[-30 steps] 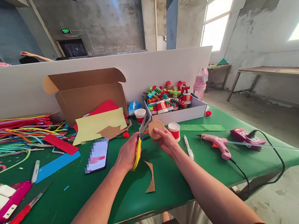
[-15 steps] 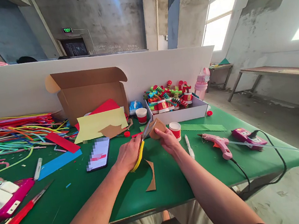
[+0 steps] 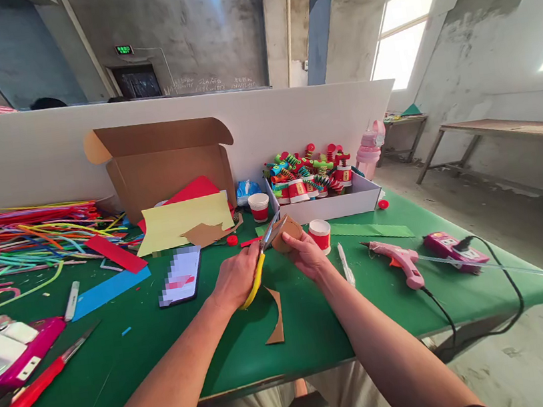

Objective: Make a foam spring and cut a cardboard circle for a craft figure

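Observation:
My left hand [image 3: 237, 277] is closed on the handles of yellow scissors [image 3: 258, 278], whose blades point up and right to the edge of a brown cardboard piece [image 3: 286, 234]. The cardboard is rounded and pinched between the fingers of my right hand [image 3: 308, 255]. Just right of it stands a white and red paper cup [image 3: 320, 235]. Below the scissors a curved cardboard offcut [image 3: 276, 316] lies on the green table [image 3: 233, 364].
Colourful pipe cleaners [image 3: 44, 239], a phone [image 3: 181, 277] and red-handled scissors [image 3: 31, 397] lie to the left. A white box [image 3: 335, 205] of figures stands behind. At right are a pink glue gun [image 3: 401, 261] and a corded power strip [image 3: 453, 252].
The view has shifted slightly. Both hands keep nearly the same place, with the scissors and the cardboard still held together.

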A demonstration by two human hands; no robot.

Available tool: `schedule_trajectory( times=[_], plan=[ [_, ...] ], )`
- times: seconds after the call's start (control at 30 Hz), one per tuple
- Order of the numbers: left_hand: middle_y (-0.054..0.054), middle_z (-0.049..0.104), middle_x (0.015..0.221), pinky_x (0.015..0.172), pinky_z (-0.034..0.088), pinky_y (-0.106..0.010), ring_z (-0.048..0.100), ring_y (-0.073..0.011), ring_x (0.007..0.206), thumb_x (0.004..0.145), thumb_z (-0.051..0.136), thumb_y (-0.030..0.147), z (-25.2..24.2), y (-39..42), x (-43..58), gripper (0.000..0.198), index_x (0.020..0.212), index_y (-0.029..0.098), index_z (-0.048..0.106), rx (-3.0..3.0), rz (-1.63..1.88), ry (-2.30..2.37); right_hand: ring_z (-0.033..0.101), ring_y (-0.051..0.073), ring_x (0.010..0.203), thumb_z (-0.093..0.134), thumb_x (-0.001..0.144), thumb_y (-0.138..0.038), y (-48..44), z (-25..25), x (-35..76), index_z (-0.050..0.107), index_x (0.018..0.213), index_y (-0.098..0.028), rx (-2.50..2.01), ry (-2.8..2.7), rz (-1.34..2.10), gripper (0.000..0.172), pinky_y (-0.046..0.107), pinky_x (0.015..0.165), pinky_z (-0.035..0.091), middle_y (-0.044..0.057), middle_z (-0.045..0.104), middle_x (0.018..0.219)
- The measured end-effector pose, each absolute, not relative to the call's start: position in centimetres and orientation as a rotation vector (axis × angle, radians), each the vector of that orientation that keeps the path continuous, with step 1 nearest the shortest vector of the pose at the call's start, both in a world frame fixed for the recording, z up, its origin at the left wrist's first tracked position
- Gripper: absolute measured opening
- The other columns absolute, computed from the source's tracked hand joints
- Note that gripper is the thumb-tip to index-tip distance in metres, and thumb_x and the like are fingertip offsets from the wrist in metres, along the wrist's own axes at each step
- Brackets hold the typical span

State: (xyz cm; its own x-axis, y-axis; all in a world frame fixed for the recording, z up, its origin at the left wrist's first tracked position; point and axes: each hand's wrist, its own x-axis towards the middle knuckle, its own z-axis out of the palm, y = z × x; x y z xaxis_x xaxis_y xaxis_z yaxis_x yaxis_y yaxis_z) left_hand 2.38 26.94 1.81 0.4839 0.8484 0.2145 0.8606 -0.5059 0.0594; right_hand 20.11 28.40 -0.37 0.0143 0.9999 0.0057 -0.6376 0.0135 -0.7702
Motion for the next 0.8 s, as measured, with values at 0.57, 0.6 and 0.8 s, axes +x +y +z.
schedule_trajectory(
  times=[0.57,0.6,0.8],
  plan=[
    [-0.013,0.069,0.106,0.069,0.053,-0.034,0.07,-0.027,0.089,0.092,0.035,0.015,2.34,26.65,2.81,0.038,0.13,0.014,0.04,-2.64,-0.243,-1.58,0.067,0.015,0.077,0.088,0.051,-0.028,28.26,-0.2,19.87,0.069,0.091,-0.023,-0.679,-0.681,1.433,0.045,0.024,0.069,0.054,-0.002,0.074,0.087],
    [-0.013,0.069,0.106,0.069,0.053,-0.034,0.07,-0.0274,0.088,0.093,0.034,0.015,2.36,26.63,2.84,0.037,0.129,0.014,0.041,-2.635,-0.238,-1.582,0.066,0.015,0.077,0.089,0.05,-0.028,28.29,-0.22,19.89,0.069,0.09,-0.024,-0.681,-0.679,1.428,0.045,0.024,0.068,0.054,-0.002,0.074,0.086],
    [-0.014,0.069,0.103,0.068,0.053,-0.034,0.071,-0.0274,0.086,0.093,0.034,0.015,2.4,26.55,3.01,0.032,0.123,0.014,0.044,-2.62,-0.181,-1.603,0.065,0.015,0.076,0.089,0.049,-0.029,28.46,-0.48,20.12,0.069,0.091,-0.023,-0.705,-0.695,1.426,0.047,0.023,0.066,0.053,-0.002,0.073,0.086]
  ],
)
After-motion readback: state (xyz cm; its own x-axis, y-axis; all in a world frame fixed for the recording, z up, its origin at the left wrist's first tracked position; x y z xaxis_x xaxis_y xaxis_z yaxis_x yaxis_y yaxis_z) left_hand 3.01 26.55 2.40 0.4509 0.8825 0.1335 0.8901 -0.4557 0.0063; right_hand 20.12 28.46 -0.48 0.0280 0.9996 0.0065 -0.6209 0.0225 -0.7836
